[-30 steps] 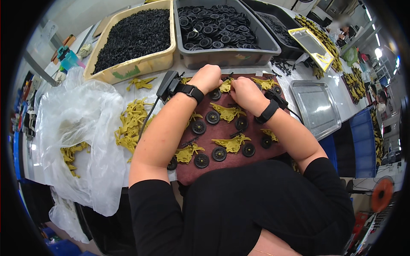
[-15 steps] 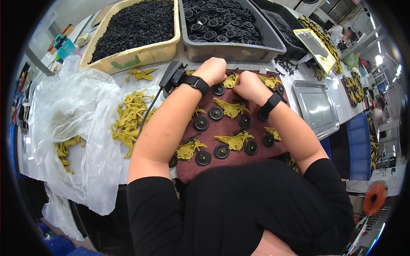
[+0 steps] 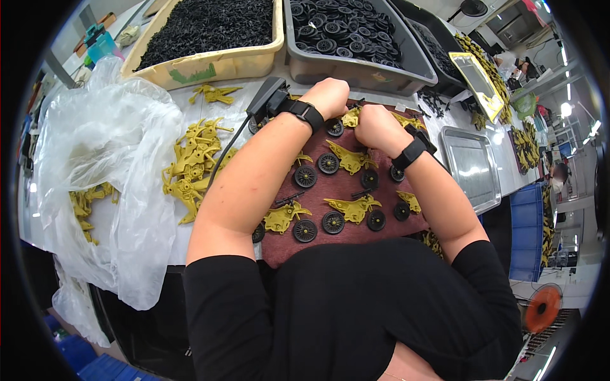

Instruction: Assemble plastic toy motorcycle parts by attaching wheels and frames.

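Both hands are at the far rows of toy motorcycle parts on a dark red mat (image 3: pixel 292 249). My left hand (image 3: pixel 330 96) is closed, its fingertips turned away from view. Just across from it, my right hand (image 3: pixel 380 129) is curled, fingertips also hidden. Between them shows part of a yellow toy motorcycle body (image 3: pixel 351 118); which fingers grip it cannot be made out. A black spoked wheel (image 3: pixel 334 127) lies below my left hand. Nearer me, another yellow body (image 3: pixel 351 157) sits between two wheels, and one more yellow body (image 3: pixel 354 207) lies in the nearest row.
Behind the mat stand a cream bin (image 3: pixel 270 51) of small black parts and a grey bin (image 3: pixel 356 75) of black wheels. Yellow bodies (image 3: pixel 194 155) are piled left, beside a clear plastic bag (image 3: pixel 143 120). A clear tray (image 3: pixel 471 166) lies to the right.
The view has shifted slightly, so the bins and mat sit a little further right and higher. Both hands stay together at the far yellow body, with only small movement.
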Demonstrator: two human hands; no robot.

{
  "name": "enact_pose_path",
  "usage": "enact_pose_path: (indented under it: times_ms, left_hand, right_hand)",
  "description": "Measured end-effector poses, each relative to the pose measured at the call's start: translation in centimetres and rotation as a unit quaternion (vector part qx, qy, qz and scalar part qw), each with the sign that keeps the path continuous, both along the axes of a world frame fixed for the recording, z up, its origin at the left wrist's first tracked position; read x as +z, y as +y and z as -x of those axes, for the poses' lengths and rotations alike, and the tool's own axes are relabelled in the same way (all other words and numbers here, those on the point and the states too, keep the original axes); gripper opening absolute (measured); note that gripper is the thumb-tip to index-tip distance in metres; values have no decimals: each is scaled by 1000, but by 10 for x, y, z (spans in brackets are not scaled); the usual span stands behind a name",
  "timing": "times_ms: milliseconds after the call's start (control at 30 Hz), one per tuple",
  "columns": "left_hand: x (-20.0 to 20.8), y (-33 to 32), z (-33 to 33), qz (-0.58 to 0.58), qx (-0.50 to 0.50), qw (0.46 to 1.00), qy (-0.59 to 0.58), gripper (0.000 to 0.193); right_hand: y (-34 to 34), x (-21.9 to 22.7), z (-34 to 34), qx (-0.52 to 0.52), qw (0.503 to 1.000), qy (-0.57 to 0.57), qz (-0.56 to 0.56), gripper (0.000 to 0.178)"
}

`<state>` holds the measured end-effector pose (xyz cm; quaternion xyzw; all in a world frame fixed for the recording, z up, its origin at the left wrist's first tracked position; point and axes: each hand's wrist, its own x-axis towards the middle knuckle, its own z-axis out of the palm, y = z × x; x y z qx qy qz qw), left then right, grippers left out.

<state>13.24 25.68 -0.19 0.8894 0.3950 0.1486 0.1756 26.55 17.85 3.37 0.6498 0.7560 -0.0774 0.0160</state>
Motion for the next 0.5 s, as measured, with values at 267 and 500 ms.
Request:
enact_pose_path:
  times_ms: [267,500]
  left_hand:
    - [3,1,-2,8,6,1000,-1,16]
    - [1,0,-3,-9,12,1000,10,18]
  right_hand:
    - [-18,6,24,87,991,-101,-19,12]
    - [15,12,-5,22,993,-58,105,18]
